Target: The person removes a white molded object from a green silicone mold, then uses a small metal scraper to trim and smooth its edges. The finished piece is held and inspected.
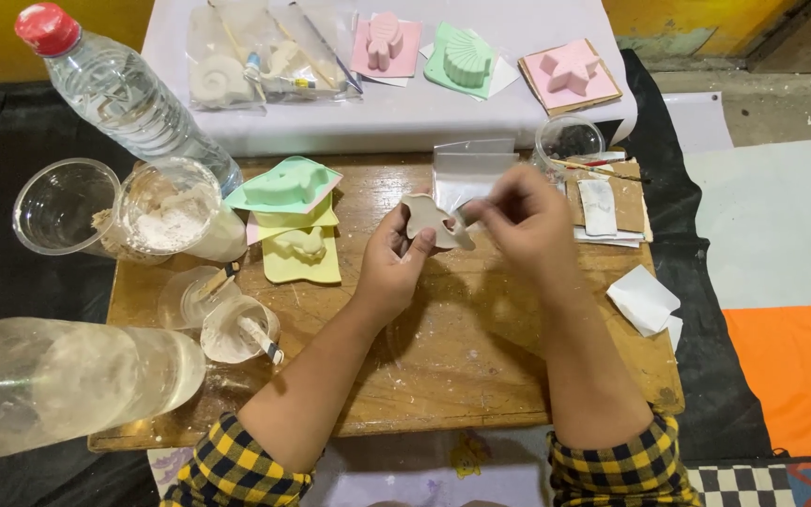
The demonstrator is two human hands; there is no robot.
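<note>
Both hands meet over the middle of the wooden board [443,347]; the left hand [389,268] has its fingers curled round a small white plaster cast [427,222], thumb pressed up against its lower edge, so it is clamped on the piece and holds it just above the wood; the right hand [523,221] comes in from the other side with its fingertips pinched together at the cast's right end, touching it, though what part they nip is too small to tell. Both forearms run back to yellow-and-black checked sleeves at the bottom edge.

Just behind the hands a clear plastic bag [469,169] stands upright; to its right sits a clear cup [567,139] with sticks in it, and pieces of card with a white strip [599,207] lie near the right wrist; a folded white paper [643,300] lies at the board's right edge.

To the left of the hands a green mould [283,185] rests tilted on a yellow mould [304,252]; further left stands a cup of white powder [173,211] beside an empty cup [58,207]; a small cup with a stirring stick [239,330] sits near the left forearm; a water bottle with a red cap [124,94] leans at the back left, and another bottle [58,380] lies across the front left corner.

On the white cloth [405,117] beyond are pink and green moulds [466,61] in a row.
</note>
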